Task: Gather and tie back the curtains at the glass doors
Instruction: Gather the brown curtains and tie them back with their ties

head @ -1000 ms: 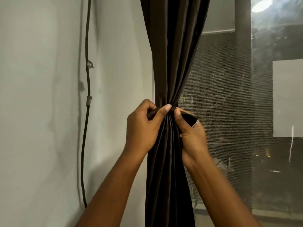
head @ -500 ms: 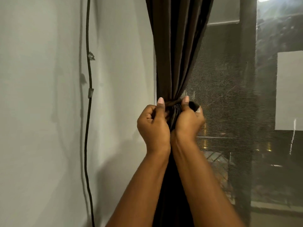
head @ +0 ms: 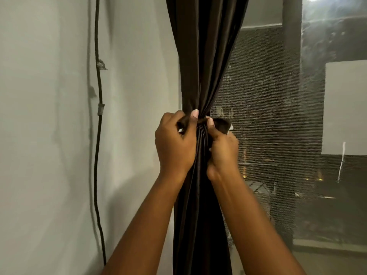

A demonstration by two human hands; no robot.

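Observation:
A dark brown curtain (head: 206, 56) hangs gathered into a narrow bunch between the wall and the glass door. A band of the same dark fabric, the tie-back (head: 222, 124), wraps the bunch at its narrowest point. My left hand (head: 174, 143) grips the tie-back's left end, thumb pressed up against the folds. On the other side my right hand (head: 222, 149) pinches the right end, whose loose tip sticks out above the knuckles. The fingers behind the curtain are hidden.
A pale wall (head: 49, 135) fills the left, with a black cable (head: 98, 135) running down it. To the right is the glass door with a mesh screen (head: 264, 116) and its dark frame (head: 292, 46). The floor edge (head: 327, 253) shows at lower right.
Both hands drew together at the cinched spot half a second ago, then parted slightly. The thumbs have shifted on the tie-back. The curtain stays bunched.

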